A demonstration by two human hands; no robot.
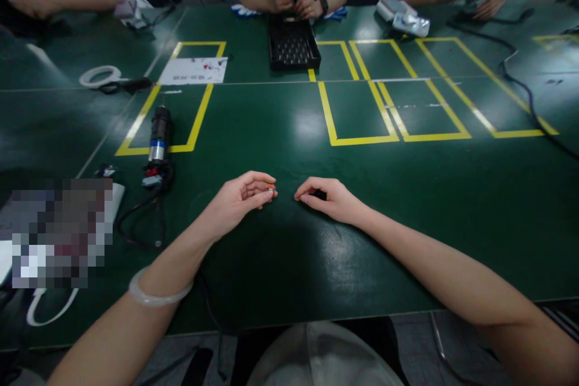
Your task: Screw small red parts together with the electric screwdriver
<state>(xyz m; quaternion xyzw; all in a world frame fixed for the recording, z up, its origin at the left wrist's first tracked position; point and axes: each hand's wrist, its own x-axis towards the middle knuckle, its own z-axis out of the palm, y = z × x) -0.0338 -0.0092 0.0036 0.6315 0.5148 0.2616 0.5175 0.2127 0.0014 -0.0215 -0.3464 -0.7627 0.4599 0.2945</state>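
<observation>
The left hand (239, 196) pinches a small orange-and-silver part (271, 187) over a glossy dark-green desk (362, 271); the right hand (333, 198) curls nearby, nearly closed (contents unclear). Light, steady fingertip pressure should suit something so small.

We count two hands (239, 196) nearest us, one small orange part (271, 188), one corded tabletop tool (158, 132), one white ring (85, 77), one black tray (295, 64) and one pale bangle (158, 300).

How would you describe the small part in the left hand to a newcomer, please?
Over the green table, find the left hand, with a pale bangle behind it. It pinches the small part, whose orange patch stands out against skin and green.
</observation>
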